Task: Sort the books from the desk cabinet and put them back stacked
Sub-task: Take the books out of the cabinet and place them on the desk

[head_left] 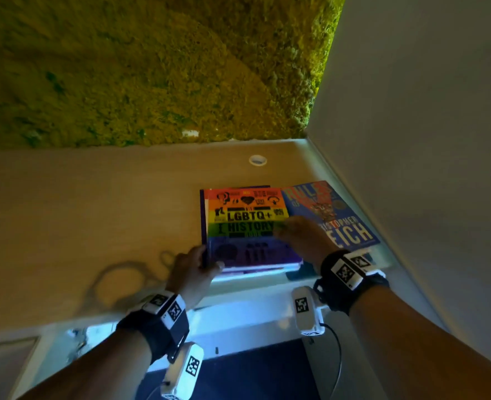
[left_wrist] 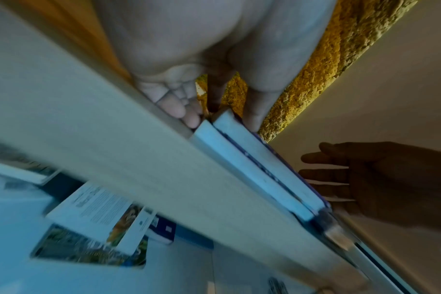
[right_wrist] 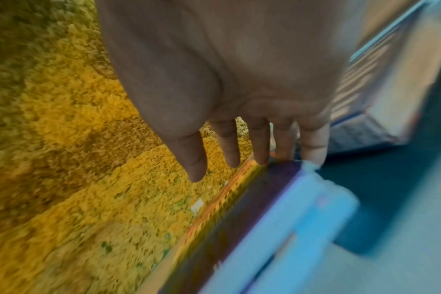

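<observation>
The lower book is mostly hidden under the rainbow book [head_left: 247, 223] on the desk [head_left: 94, 215]; its left near corner is pinched by the left hand [head_left: 192, 269]; the right hand [head_left: 302, 235] is laid flat, fingers straight, upon its cover; the blue book [head_left: 339, 217] lies beside.

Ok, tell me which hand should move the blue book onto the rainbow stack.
Right. The right hand lies open beside the blue book, while the left hand holds the rainbow stack's near-left corner.

Rainbow stripes with black lettering are being shown on the LGBTQ+ history book [head_left: 245, 223]; blue is being shown on the neighbouring book [head_left: 345, 223].
</observation>
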Demonstrator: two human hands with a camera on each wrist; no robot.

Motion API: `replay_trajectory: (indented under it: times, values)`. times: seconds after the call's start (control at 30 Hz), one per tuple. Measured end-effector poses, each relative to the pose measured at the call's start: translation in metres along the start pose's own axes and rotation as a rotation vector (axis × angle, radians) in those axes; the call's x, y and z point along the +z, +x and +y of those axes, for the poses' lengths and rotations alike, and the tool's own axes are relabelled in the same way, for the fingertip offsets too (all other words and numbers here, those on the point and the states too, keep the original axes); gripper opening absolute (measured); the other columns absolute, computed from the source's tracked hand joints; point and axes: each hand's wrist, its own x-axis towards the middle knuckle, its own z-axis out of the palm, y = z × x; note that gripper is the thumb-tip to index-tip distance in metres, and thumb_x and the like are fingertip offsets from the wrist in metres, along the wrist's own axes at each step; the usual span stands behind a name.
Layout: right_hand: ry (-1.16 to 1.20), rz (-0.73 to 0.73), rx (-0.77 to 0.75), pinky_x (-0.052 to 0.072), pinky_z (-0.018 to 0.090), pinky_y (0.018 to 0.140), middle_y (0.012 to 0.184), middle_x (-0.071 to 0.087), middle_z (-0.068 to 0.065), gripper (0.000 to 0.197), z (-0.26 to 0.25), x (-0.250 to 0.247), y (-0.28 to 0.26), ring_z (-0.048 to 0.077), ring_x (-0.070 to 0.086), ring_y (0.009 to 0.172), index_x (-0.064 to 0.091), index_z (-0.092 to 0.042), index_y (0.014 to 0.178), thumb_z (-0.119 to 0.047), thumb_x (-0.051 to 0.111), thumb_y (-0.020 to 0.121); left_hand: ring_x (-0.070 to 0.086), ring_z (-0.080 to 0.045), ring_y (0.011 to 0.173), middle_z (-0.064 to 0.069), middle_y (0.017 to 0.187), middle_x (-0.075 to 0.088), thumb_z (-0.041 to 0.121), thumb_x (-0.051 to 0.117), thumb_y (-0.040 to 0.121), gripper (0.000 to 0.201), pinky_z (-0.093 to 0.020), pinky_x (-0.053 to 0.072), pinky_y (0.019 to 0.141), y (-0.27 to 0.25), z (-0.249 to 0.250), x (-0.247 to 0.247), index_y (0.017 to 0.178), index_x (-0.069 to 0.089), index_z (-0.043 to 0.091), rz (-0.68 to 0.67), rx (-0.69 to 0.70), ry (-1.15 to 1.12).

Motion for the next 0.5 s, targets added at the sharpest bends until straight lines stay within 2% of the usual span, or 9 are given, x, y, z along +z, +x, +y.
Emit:
replay_trajectory:
  times: [0.07,0.13,0.17,0.23,0.3,0.37,0.43,0.5]
  values:
    - [0.008,0.081,-0.017,0.039,0.031,0.072,0.083,0.063,0.007,0.031,0.016,0.011,-0.03,0.02,0.057,0.081,0.07,-0.014,0.076,-0.043,0.067,0.085,0.062,-0.017,0.082,0.005,0.088,0.062,0.046,0.071,0.08,0.04,-0.039,0.054,0.07,-0.028,-0.007,0.008,0.111,0.059,0.024,0.059,-0.036,-0.042]
    - [0.039,0.157,-0.033,0.041,0.027,0.067,0.088,0.071,0.005,0.024,0.039,0.025,-0.06,0.021,0.064,0.083,0.077,-0.014,0.086,-0.037,0.069,0.088,0.062,-0.019,0.074,0.0,0.082,0.059,0.038,0.068,0.082,0.032,-0.036,0.052,0.065,-0.063,-0.012,0.021,0.108,0.059,0.022,0.099,-0.001,-0.103]
    - [0.052,0.185,-0.061,0.043,0.025,0.066,0.091,0.072,0.004,0.017,0.051,0.033,-0.076,0.02,0.066,0.084,0.077,-0.016,0.088,-0.032,0.07,0.09,0.062,-0.021,0.071,-0.004,0.079,0.061,0.037,0.066,0.081,0.026,-0.035,0.052,0.063,-0.081,-0.016,0.031,0.104,0.06,0.027,0.075,0.031,-0.151]
    - [0.069,0.244,-0.1,0.049,0.026,0.071,0.097,0.07,0.005,0.009,0.081,0.056,-0.101,0.019,0.067,0.085,0.072,-0.024,0.087,-0.03,0.069,0.093,0.064,-0.017,0.066,-0.009,0.077,0.063,0.036,0.065,0.08,0.018,-0.028,0.053,0.061,-0.113,-0.025,0.053,0.098,0.062,0.033,-0.059,0.036,-0.191]
    - [0.104,0.214,-0.064,0.051,0.033,0.076,0.095,0.069,0.006,0.012,0.112,0.085,-0.113,0.021,0.066,0.084,0.068,-0.022,0.087,-0.031,0.07,0.094,0.066,-0.015,0.067,-0.009,0.08,0.063,0.028,0.067,0.088,0.019,-0.024,0.051,0.063,-0.13,-0.047,0.075,0.106,0.061,0.031,-0.251,-0.071,-0.189]
    - [0.239,0.083,0.059,0.051,0.038,0.072,0.09,0.07,0.005,0.012,0.139,0.116,-0.113,0.022,0.064,0.079,0.069,-0.016,0.095,-0.028,0.07,0.096,0.066,-0.017,0.072,-0.01,0.089,0.062,0.026,0.069,0.087,0.033,-0.027,0.05,0.067,-0.126,-0.076,0.093,0.117,0.055,0.028,-0.367,-0.237,-0.245]
    - [0.442,-0.036,0.211,0.049,0.033,0.065,0.092,0.068,0.007,0.016,0.16,0.146,-0.102,0.023,0.063,0.079,0.068,-0.007,0.108,-0.02,0.067,0.099,0.062,-0.021,0.072,-0.013,0.099,0.062,0.03,0.07,0.085,0.047,-0.033,0.047,0.067,-0.106,-0.11,0.107,0.126,0.049,0.027,-0.377,-0.41,-0.309]
    - [0.587,-0.072,0.301,0.045,0.03,0.064,0.093,0.065,0.009,0.018,0.18,0.174,-0.077,0.024,0.061,0.082,0.066,-0.002,0.113,-0.014,0.065,0.1,0.054,-0.023,0.068,-0.012,0.098,0.06,0.023,0.066,0.093,0.044,-0.031,0.039,0.061,-0.074,-0.143,0.118,0.13,0.042,0.023,-0.334,-0.506,-0.368]
